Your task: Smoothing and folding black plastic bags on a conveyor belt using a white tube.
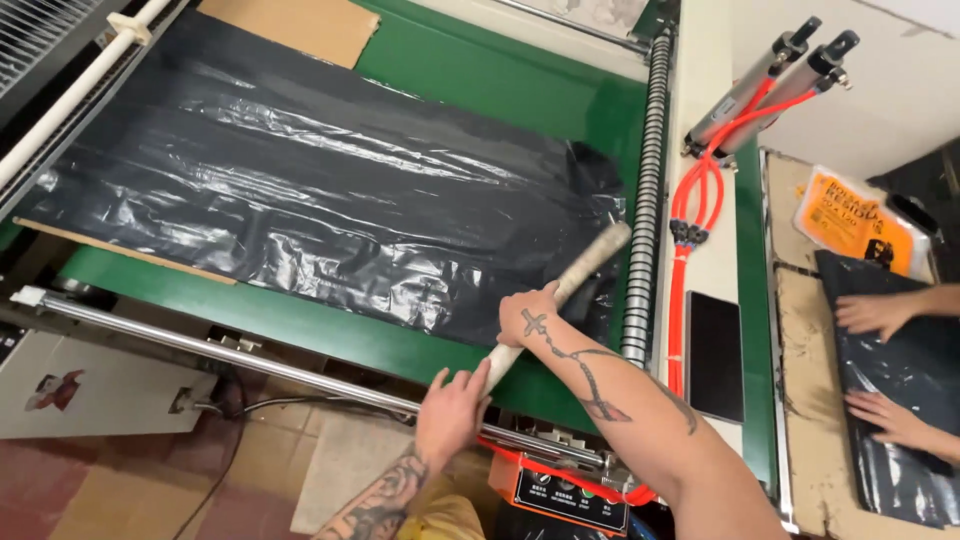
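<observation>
Both my hands grip a long pale wrapped stick (590,262). My right hand (527,315) is closed around its middle, and my left hand (450,410) holds its near end. The stick's far tip rests on a stack of black plastic sheets (300,190) that lies spread on the green machine bed (480,80), next to a coiled metal spring roller (648,180).
A metal bar (250,355) runs along the bed's near edge. Red hoses (685,230) and two cylinders (770,75) sit at right. Another person's hands (880,365) press a folded black sheet (900,400) on a worn table, near an orange packet (860,220). Cardboard (300,25) lies at the back.
</observation>
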